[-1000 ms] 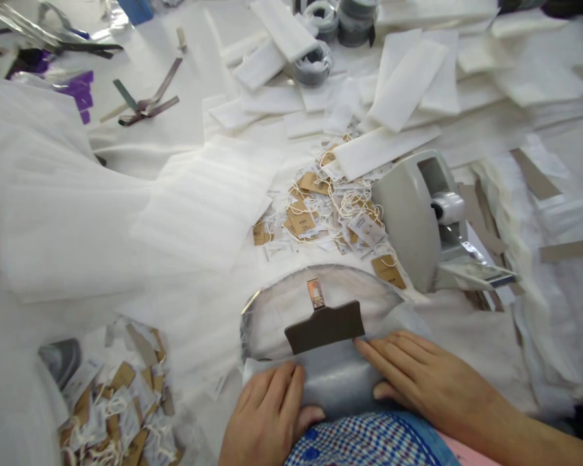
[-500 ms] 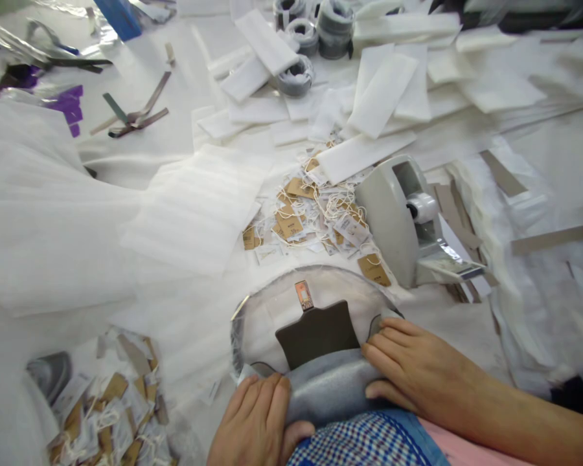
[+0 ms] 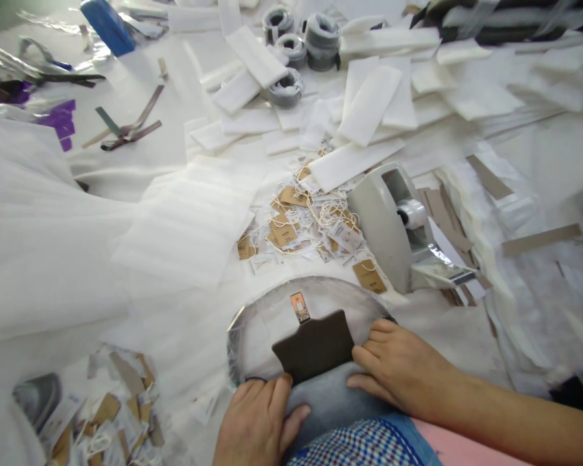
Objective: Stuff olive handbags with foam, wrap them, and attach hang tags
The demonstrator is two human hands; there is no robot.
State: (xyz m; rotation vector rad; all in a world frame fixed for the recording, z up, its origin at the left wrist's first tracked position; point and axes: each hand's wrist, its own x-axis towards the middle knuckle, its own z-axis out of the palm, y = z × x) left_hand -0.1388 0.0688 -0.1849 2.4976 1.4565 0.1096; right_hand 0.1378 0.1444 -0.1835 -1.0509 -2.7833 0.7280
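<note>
A grey handbag lies at the front edge of the table, close against my body. Its dark flap is turned up and away from me, with a metal clasp tab at its tip. A film-wrapped strap arches behind the flap. My left hand is closed over the bag's left top edge, thumb on the near side. At the right top edge my right hand grips likewise, fingers bent over the rim and thumb on the near face. The bag's lower part is hidden by a checked apron.
A grey tape dispenser stands right of a heap of hang tags. More tags lie at lower left. White foam strips and grey rolls fill the back. Thin white sheets spread across the left.
Both hands keep hold of the bag. My right hand has shifted inward along the rim, and the bag sits slightly lower in view. The whole view has tilted a little.
</note>
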